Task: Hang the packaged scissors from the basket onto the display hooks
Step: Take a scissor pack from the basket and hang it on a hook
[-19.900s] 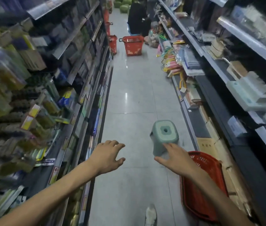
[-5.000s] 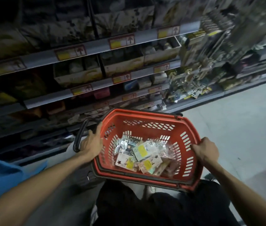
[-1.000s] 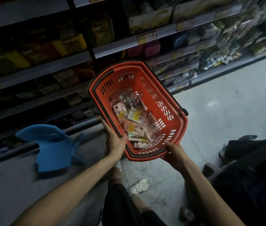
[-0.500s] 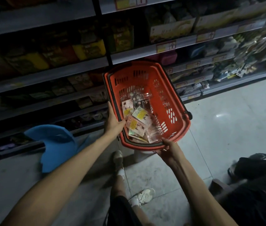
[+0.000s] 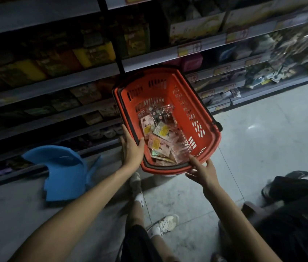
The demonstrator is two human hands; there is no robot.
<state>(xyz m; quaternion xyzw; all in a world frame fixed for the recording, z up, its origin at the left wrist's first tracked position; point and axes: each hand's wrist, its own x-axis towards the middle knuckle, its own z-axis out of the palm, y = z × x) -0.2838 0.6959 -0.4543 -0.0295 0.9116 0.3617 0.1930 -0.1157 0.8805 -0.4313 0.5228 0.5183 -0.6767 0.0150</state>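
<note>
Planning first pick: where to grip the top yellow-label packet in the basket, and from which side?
Likely pinch an exposed corner of the packet, coming down through the basket's open top with the right hand, which is at the near rim. It lies flat atop the others, thin and walled in, so no side approach. The left hand grips the rim.

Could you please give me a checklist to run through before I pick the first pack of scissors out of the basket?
1. Basket steadied: the left hand grips its left rim. Ok.
2. Right hand free: it holds nothing, and its index finger reaches over the near rim. Ok.
3. Packaged scissors within reach: heaped in the basket's near half. Ok.
4. One pack singled out: they overlap and none lies apart. Not ok.
5. Where to hang it: the shelf goods at far right are blurred. Cannot tell.
</note>
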